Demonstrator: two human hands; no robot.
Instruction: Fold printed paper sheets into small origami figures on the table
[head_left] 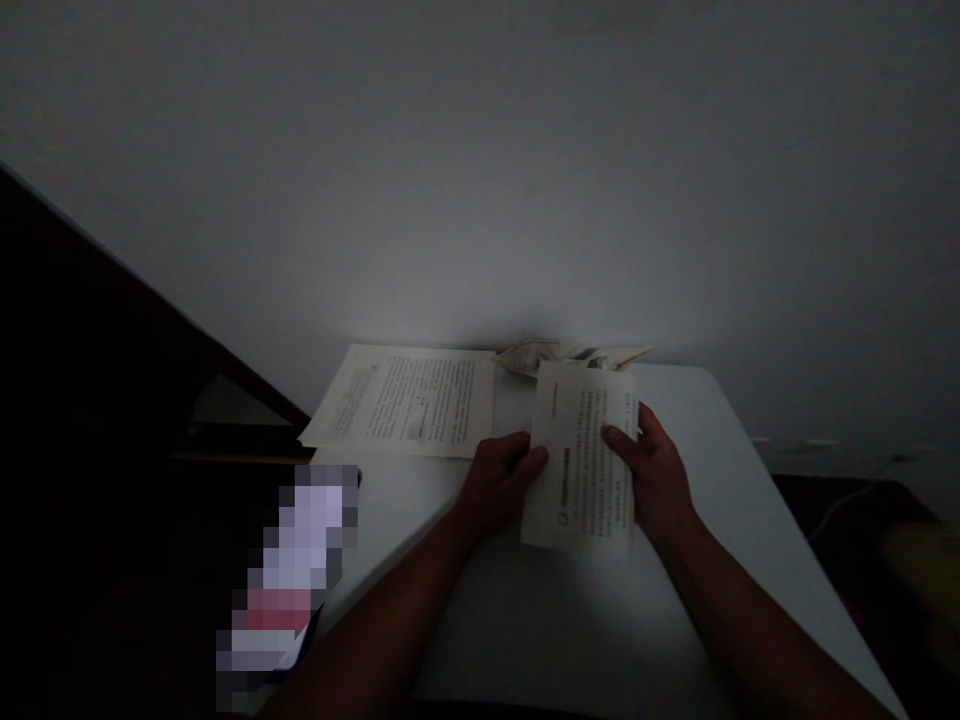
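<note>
Between my two hands is a printed sheet of paper (pixel 581 455), raised over the table and turned so its text lines run up and down. My left hand (pixel 501 480) pinches its left edge, thumb on top. On the opposite edge, my right hand (pixel 656 470) grips the sheet with the thumb lying across the print and the fingers behind. Whether it is one layer or folded, I cannot tell. Flat on the table at the back left lie other printed sheets (pixel 420 400). Folded paper pieces (pixel 532 353) stand behind the held sheet, partly hidden by it.
A white table (pixel 705 430) stands against a grey wall (pixel 480 180). At its left edge lies a phone-like device (pixel 300 560) with a lit, blurred-out screen. A thin cable (pixel 847 505) runs past the right side. The room is dim, darkest at the left.
</note>
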